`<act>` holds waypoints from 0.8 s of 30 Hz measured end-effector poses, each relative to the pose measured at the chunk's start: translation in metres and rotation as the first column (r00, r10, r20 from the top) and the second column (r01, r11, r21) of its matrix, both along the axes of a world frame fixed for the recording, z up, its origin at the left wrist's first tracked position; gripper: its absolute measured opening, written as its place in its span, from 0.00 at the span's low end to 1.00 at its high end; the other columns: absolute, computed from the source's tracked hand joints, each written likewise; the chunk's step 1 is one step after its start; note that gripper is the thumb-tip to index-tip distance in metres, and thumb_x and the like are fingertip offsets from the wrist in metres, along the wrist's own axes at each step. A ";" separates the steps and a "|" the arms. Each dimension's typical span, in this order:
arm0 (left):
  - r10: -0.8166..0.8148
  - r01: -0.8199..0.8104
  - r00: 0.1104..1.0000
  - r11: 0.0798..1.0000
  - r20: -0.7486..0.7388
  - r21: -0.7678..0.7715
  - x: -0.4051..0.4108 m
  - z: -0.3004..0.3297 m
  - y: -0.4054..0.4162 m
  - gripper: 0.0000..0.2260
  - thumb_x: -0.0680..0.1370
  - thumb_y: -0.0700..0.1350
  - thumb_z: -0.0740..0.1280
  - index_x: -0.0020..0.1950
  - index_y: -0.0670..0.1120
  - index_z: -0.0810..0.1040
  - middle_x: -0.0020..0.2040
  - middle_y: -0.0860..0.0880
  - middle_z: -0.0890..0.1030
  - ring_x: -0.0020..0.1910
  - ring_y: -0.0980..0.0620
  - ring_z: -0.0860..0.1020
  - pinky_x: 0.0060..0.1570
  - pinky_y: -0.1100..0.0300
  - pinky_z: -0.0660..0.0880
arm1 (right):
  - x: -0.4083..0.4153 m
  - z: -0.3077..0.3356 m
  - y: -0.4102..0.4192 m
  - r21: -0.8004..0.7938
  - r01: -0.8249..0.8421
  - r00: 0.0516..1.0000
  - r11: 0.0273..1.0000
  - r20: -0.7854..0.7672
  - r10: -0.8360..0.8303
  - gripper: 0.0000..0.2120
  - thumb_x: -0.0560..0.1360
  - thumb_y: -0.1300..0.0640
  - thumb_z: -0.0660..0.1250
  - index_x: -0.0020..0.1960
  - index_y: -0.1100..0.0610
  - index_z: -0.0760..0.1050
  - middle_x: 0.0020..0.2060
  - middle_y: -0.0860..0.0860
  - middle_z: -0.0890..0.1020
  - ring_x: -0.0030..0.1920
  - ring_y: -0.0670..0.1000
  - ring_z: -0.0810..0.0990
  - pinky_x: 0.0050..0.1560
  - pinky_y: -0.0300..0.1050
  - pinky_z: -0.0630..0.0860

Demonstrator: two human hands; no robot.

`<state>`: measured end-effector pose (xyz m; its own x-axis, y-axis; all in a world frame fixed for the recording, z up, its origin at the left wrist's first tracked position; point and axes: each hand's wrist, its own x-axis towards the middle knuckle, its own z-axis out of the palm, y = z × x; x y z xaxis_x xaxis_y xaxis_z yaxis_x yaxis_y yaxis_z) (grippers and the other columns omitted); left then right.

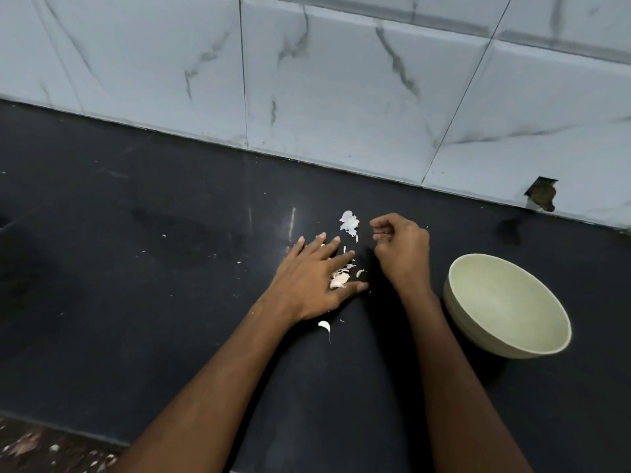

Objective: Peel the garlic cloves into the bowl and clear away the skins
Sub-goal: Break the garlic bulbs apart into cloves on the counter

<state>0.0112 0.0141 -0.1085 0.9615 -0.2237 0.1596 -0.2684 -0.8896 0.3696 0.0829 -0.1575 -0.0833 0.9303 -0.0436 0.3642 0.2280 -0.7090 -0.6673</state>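
We are laying left hand [312, 279] flat on black counter [136, 268], fingers straight and spread over garlic skins [341, 278]. Right hand [403, 250] hovering beside it, fingers curled; whether pinching anything, we cannot tell. Bowl [505, 310] sitting right of right hand, tilted. Larger skin piece [349, 222] lying just beyond fingertips.

head view, looking down, near countertop [136, 268]

The left hand [316, 279] is laid flat on the black counter [136, 268], fingers straight, over a small pile of garlic skins [341, 276]. The right hand [401, 250] is held just beside it with fingers curled. A big white skin [349, 222] lies near both. A pale bowl [505, 308] is seen at the right.
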 end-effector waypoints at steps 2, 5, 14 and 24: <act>-0.001 0.001 0.999 1.000 0.035 -0.006 -0.006 -0.002 0.006 0.24 0.85 0.62 0.57 0.79 0.57 0.68 0.83 0.52 0.62 0.83 0.51 0.53 0.82 0.50 0.45 | -0.003 -0.001 -0.001 0.031 -0.020 1.000 0.999 -0.002 0.020 0.16 0.74 0.70 0.65 0.53 0.55 0.85 0.46 0.48 0.87 0.48 0.47 0.86 0.58 0.44 0.81; -0.004 0.011 0.998 0.995 0.065 -0.102 -0.019 -0.003 0.015 0.20 0.87 0.53 0.58 0.78 0.53 0.72 0.81 0.50 0.65 0.83 0.50 0.56 0.80 0.55 0.44 | -0.010 -0.002 0.002 0.008 -0.049 0.999 0.999 -0.024 0.049 0.15 0.74 0.69 0.66 0.55 0.56 0.85 0.49 0.50 0.88 0.47 0.48 0.85 0.59 0.43 0.79; 0.073 -0.082 0.997 0.947 -0.040 -0.310 -0.037 0.006 0.048 0.27 0.78 0.57 0.73 0.77 0.54 0.73 0.82 0.56 0.63 0.83 0.58 0.53 0.81 0.43 0.43 | -0.047 0.011 -0.004 -0.153 -0.304 0.927 0.940 -0.275 0.255 0.10 0.75 0.53 0.78 0.55 0.50 0.85 0.45 0.48 0.83 0.46 0.46 0.81 0.48 0.33 0.73; 0.180 -0.144 0.984 0.845 0.020 -0.515 -0.054 0.005 0.083 0.24 0.72 0.63 0.70 0.67 0.57 0.82 0.74 0.57 0.74 0.77 0.59 0.66 0.78 0.42 0.61 | -0.069 0.016 0.021 0.081 -0.435 0.871 0.897 -0.214 0.442 0.15 0.74 0.60 0.79 0.60 0.53 0.84 0.50 0.48 0.85 0.41 0.39 0.85 0.50 0.32 0.79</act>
